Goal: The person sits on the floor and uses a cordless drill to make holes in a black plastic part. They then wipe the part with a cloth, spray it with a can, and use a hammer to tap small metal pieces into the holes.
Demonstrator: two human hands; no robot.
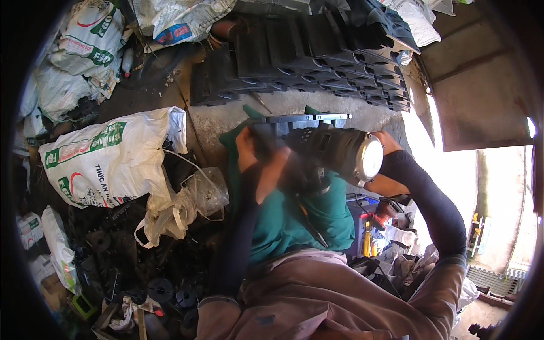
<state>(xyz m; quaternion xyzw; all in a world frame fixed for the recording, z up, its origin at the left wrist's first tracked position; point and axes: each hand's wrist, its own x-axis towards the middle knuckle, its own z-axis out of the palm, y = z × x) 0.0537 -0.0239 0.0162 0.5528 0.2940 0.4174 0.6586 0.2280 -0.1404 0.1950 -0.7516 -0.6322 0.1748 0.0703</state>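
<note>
In front of my lap, my right hand point(386, 148) wraps around a black power tool point(331, 146) with a round silver cap at its back end. The tool lies level, its front pointing left. My left hand point(266, 173) is closed around a black part point(265, 133), blurred by motion, at the front of the tool. Just beyond them, a flat dark plate with a pale edge point(334, 117) rests across my knees; its link to the black part is hidden. A thin pointed rod point(313, 226) lies on my green trousers point(277, 226).
Stacked black panels point(300, 56) stand ahead. A white woven sack point(113, 158) and a clear plastic bag point(207, 190) lie left, above loose black parts point(107, 243). Right of my lap is a bin point(356, 218) with yellow-handled tools point(369, 238) and a red tool point(387, 211).
</note>
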